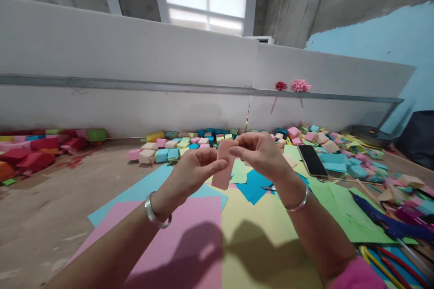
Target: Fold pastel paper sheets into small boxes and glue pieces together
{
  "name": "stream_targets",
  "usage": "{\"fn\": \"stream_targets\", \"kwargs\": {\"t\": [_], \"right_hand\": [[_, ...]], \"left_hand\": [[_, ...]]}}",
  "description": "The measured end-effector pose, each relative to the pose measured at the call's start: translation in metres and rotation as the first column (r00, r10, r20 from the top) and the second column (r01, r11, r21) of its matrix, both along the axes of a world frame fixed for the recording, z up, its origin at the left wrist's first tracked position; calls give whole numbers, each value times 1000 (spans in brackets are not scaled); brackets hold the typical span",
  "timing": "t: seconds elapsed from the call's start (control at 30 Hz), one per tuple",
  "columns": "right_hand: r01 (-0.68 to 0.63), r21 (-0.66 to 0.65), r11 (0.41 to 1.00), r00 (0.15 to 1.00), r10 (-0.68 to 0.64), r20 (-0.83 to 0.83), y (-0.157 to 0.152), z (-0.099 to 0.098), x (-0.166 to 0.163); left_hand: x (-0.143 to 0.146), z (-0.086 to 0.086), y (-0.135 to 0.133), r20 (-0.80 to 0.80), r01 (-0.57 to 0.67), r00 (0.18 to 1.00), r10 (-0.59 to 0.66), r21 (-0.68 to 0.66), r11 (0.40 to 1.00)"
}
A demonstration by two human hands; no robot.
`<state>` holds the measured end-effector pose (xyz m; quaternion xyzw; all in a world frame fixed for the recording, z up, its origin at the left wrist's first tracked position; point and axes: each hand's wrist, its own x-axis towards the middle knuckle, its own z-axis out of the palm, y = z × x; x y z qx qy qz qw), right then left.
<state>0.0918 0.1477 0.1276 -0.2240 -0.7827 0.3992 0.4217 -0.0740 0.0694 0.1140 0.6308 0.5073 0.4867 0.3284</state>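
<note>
A small salmon-coloured strip of paper (222,176) is held up between my two hands, above the coloured sheets. My left hand (193,169) pinches its left edge between thumb and fingers. At its upper right corner, my right hand (259,153) grips it the same way. Beneath lie a pink sheet (162,239), a yellow sheet (267,221) and a light blue sheet (135,187). Blue paper pieces (252,185) rest just behind, with the metal tip of a tool (269,188) partly hidden by my right wrist.
Small paper cubes (162,155) line the wall, with red and orange ones (37,153) at left. Right of my hands are a phone (312,160), green sheets (339,207), a blue glue gun (379,216) and red- and yellow-handled tools (383,262). Paper flowers (301,85) hang on the rail.
</note>
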Motion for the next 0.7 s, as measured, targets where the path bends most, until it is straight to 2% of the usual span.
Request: {"fn": "stream_targets", "kwargs": {"t": [0.1,0.27,0.43,0.57,0.7], "right_hand": [[7,-55,998,995,-12,-98,1,-1,-1],[-53,-50,997,997,50,-66,0,-7,-10],[89,-73,993,986,-98,-137,9,-13,-15],[162,-152,975,986,-165,-11,9,-17,15],[120,-290,949,992,-103,75,-14,-40,66]], "left_hand": [[0,-3,-1,-3,-32,999,32,-53,998],[0,-8,0,102,-47,993,52,-53,998],[8,-10,2,237,20,971,15,-144,989],[13,-17,3,173,127,981,-88,-228,965],[15,-34,6,38,211,977,-210,-322,923]]}}
